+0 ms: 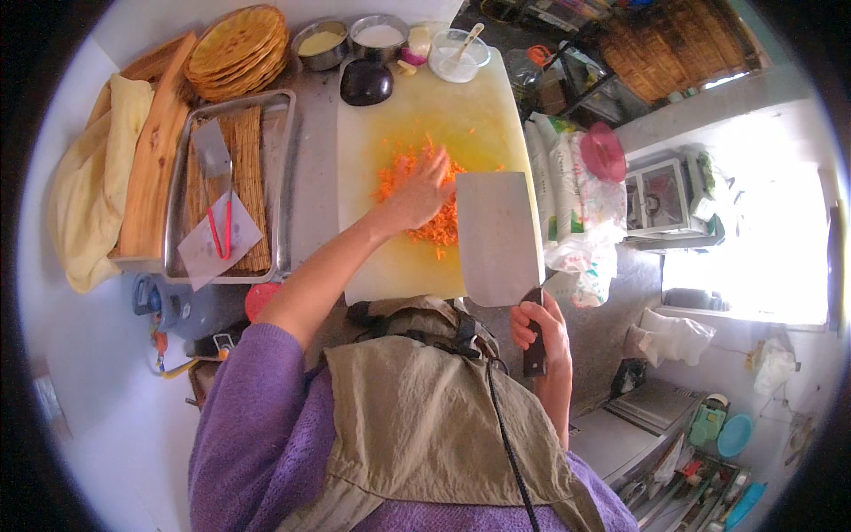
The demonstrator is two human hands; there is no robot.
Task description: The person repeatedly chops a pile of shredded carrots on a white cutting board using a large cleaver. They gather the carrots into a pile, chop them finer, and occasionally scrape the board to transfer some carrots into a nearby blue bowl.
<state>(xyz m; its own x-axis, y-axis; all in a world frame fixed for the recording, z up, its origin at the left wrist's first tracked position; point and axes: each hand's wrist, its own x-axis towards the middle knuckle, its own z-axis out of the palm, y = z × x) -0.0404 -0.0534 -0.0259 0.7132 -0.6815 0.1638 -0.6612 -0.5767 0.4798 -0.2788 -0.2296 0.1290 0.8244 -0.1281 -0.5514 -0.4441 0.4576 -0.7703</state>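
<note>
My left hand point(425, 193) rests on a pile of finely cut orange carrot point(439, 229), its fingers stretched forward and slightly apart. Part of the pile lies hidden beneath that hand. The carrot sits on a pale cutting board point(372, 272) with yellow-orange stains. In my right hand point(548, 326) is the dark handle of a wide cleaver. The cleaver's blade point(500, 233) points away from me over the board's right side, just right of the carrot. A glossy dark dome-shaped thing point(366, 82) stands at the board's far left corner; I cannot tell what it is.
Beyond the board are two metal bowls point(320, 44) and a clear bowl point(459, 56) with a spoon. Left lies a metal tray point(287, 186) holding a bamboo mat and red-handled tongs point(219, 233), near stacked round flatbreads point(236, 50). White sacks point(568, 179) stand to the right.
</note>
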